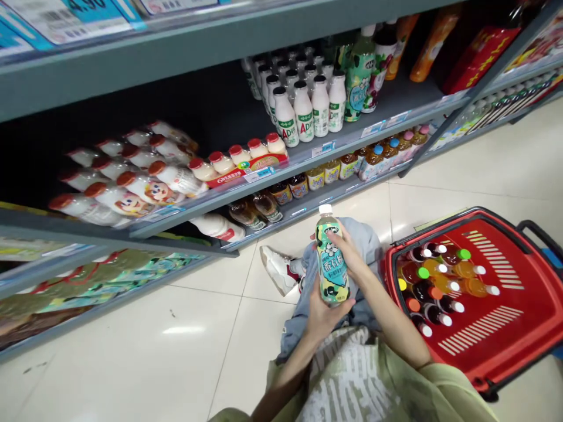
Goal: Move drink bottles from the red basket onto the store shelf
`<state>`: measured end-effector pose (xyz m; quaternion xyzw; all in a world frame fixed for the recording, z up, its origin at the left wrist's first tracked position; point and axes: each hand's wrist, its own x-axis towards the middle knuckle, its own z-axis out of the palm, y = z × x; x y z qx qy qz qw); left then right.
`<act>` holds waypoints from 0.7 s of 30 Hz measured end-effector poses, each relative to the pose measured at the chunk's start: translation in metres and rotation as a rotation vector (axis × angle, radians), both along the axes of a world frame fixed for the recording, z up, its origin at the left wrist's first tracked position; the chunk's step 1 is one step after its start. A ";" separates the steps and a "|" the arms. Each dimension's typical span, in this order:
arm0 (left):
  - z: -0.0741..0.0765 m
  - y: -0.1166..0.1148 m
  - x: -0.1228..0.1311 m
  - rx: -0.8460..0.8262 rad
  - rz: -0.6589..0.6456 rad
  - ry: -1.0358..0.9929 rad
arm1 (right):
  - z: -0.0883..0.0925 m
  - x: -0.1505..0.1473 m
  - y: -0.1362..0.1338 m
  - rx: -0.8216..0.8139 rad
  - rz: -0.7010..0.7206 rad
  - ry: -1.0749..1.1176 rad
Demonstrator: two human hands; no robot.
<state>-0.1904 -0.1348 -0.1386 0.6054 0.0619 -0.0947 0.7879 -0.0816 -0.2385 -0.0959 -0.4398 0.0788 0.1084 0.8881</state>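
A green and teal drink bottle [333,258] with a white cap is held upright in front of my lap, its label facing me. My left hand [323,313] is closed round its lower end, with the thumb across the base. Higher up, my right hand [347,249] grips the bottle's right side, and its thumb lies on the label near the top. On the shelf, a similar green bottle [359,76] stands beside rows of white bottles with dark caps [303,111].
A red shopping basket [497,293] with several capped drink bottles lies on the floor to my right. Ahead runs a grey shelf [281,170] with red-capped bottles [132,193] and a red-wrapped pack of small bottles [240,157]. My white shoe [279,269] rests on the tiles.
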 end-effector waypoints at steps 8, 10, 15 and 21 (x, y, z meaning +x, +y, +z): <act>-0.007 0.015 -0.009 -0.059 0.205 -0.043 | -0.002 0.000 0.028 0.072 0.020 -0.042; -0.006 0.022 -0.012 -0.057 0.193 -0.031 | -0.002 0.000 0.033 0.103 0.051 -0.014; -0.006 0.031 -0.011 -0.073 0.198 -0.017 | 0.002 0.006 0.041 0.149 0.100 0.040; -0.006 0.032 -0.004 -0.105 0.237 0.033 | 0.004 0.013 0.042 0.172 0.127 0.054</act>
